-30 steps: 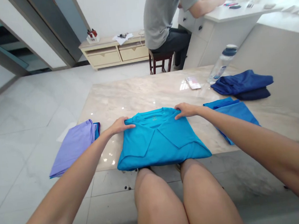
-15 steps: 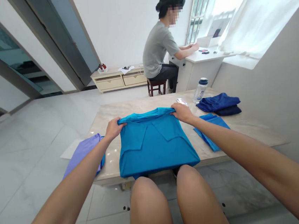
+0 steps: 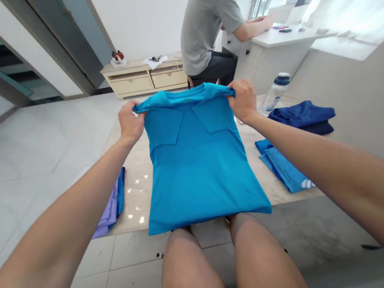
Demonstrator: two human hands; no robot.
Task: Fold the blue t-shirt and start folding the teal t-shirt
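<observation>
A bright blue T-shirt (image 3: pixel 197 170) hangs stretched between my two hands, its sleeves folded inward across the upper part. My left hand (image 3: pixel 131 120) is closed on the shirt's left shoulder corner. At the other shoulder corner, my right hand (image 3: pixel 243 98) pinches the cloth. The collar edge is raised toward the camera, and the lower edge lies near the front of the table above my knees.
On the marble-look table (image 3: pixel 134 181) lie purple and blue folded clothes (image 3: pixel 111 208) at left. To the right are a folded blue garment (image 3: pixel 287 168), dark blue clothes (image 3: pixel 306 117) and a water bottle (image 3: pixel 276 91). A seated person (image 3: pixel 206 29) is at a white desk (image 3: pixel 280 36).
Both hands have lifted the shirt's collar end upward, and the shirt now hangs longer and flatter. The camera view has tipped downward, so the seated person's head is out of frame.
</observation>
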